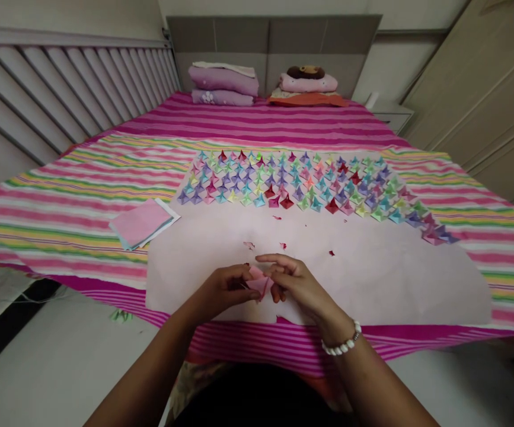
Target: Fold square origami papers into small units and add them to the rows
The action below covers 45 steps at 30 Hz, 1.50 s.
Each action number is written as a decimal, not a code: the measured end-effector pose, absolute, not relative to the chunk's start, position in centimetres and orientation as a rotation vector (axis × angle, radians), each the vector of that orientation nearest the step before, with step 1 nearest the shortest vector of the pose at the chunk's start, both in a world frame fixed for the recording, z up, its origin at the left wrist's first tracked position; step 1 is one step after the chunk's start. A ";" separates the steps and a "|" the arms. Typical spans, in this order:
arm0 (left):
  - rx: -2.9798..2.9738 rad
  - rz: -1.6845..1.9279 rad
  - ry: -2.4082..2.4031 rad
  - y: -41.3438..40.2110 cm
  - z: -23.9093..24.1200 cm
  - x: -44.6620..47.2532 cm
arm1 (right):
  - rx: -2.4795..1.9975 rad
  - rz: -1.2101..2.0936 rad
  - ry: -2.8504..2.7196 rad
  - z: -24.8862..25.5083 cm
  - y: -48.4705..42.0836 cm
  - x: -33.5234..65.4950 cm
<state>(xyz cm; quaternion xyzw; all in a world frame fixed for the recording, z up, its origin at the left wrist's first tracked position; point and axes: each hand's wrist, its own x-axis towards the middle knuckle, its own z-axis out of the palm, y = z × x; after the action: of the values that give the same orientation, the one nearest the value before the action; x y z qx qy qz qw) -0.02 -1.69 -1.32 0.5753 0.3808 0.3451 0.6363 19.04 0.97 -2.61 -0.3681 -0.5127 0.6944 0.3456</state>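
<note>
A pink folded paper piece point(260, 282) is held up between my two hands, over the near part of a large pale sheet point(372, 273). My left hand point(227, 289) pinches its left side between thumb and fingers. From the right, my right hand point(299, 281) has its thumb and fingers at the paper's other side, with the index finger stretched out above it. A white bead bracelet point(343, 346) circles my right wrist. Beyond my hands, small red paper scraps point(283, 245) lie scattered on the sheet.
Rows of small folded paper pieces point(287, 201) in many colours fill the sheet's far part. A stack of square papers point(143, 224) lies to the left on the striped bedspread point(56, 219). Folded bedding point(224, 83) sits by the headboard point(239, 41). A green paper piece point(122, 316) is on the floor.
</note>
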 end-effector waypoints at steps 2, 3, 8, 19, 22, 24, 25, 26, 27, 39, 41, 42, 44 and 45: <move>1.211 0.802 0.864 -1.6 -1.5 -0.2 | -0.889 1.831 -1.335 -2.6 0.9 19.2; 1.173 0.803 0.866 -1.6 -1.7 -0.3 | -0.852 1.860 -1.338 -2.6 0.9 19.4; 1.052 0.835 0.854 -1.6 -2.2 -0.4 | -0.664 2.044 -1.403 -2.2 0.8 20.1; 1.013 0.779 0.830 -1.9 -3.2 0.1 | -0.580 2.294 -1.419 -3.4 1.5 20.1; 0.984 0.751 0.816 -2.0 -3.5 0.5 | -0.558 2.332 -1.392 -3.6 1.4 20.0; 0.961 0.736 0.787 -2.1 -3.6 0.7 | -0.547 2.354 -1.360 -3.7 1.3 20.0; 0.949 0.733 0.769 -2.1 -3.6 0.8 | -0.539 2.363 -1.340 -3.7 1.2 19.9; 0.939 0.736 0.750 -2.1 -3.7 0.9 | -0.526 2.374 -1.323 -3.8 1.2 19.9; 0.929 0.740 0.734 -2.1 -3.7 1.0 | -0.512 2.387 -1.309 -3.9 1.2 19.8; 0.970 0.754 0.874 -2.2 -3.5 0.8 | -0.566 2.330 -1.272 -4.0 1.1 19.3; 0.969 0.763 0.935 -2.2 -3.5 0.7 | -0.622 2.257 -1.231 -4.2 1.1 19.1; 0.944 0.777 0.967 -2.1 -3.4 0.7 | -0.655 2.216 -1.214 -4.2 1.1 19.1; 0.868 0.816 1.003 -2.0 -3.4 0.6 | -0.716 2.136 -1.197 -4.3 1.1 18.9; 0.833 0.838 1.009 -2.0 -3.4 0.6 | -0.738 2.101 -1.190 -4.3 1.1 18.7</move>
<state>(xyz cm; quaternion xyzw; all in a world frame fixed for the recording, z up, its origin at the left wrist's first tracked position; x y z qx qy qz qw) 0.57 -1.98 -3.39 0.3756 0.4552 0.3783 0.7132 18.73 1.13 -4.28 -0.2785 -0.4491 0.7928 0.3036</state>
